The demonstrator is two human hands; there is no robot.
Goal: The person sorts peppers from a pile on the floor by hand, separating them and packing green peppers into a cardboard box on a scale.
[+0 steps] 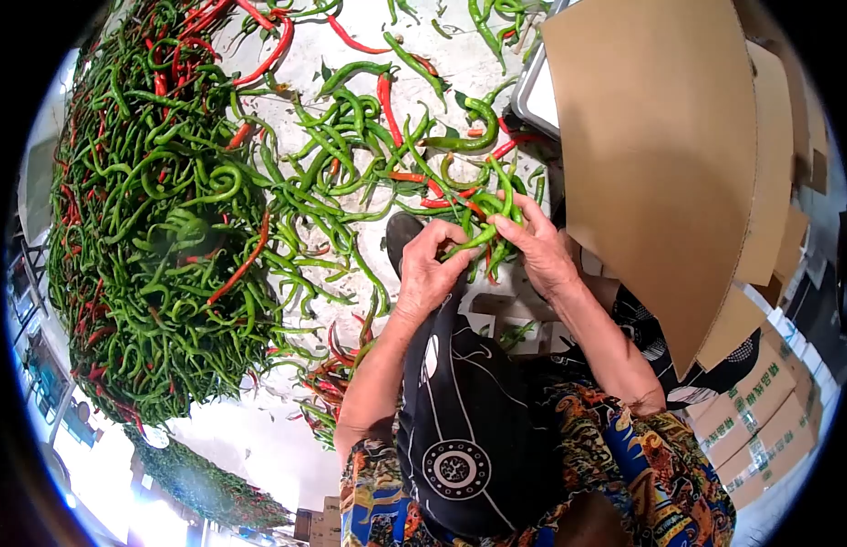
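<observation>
Both hands are close together over the edge of the pale surface, among loose peppers. My left hand (432, 266) has its fingers pinched on the lower end of a green pepper (478, 241). Just to its right, my right hand (536, 239) has thumb and fingers closed round several green peppers (506, 202). A red pepper hangs below these, between the two hands. More green and red peppers lie beyond the fingertips.
A large heap of green and red peppers (168, 246) fills the left side. Scattered peppers lie on the pale surface (300, 55). An open carton's brown flap (651, 155) rises at the right, beside a white tray (537, 96). Printed cartons (761, 428) stand lower right.
</observation>
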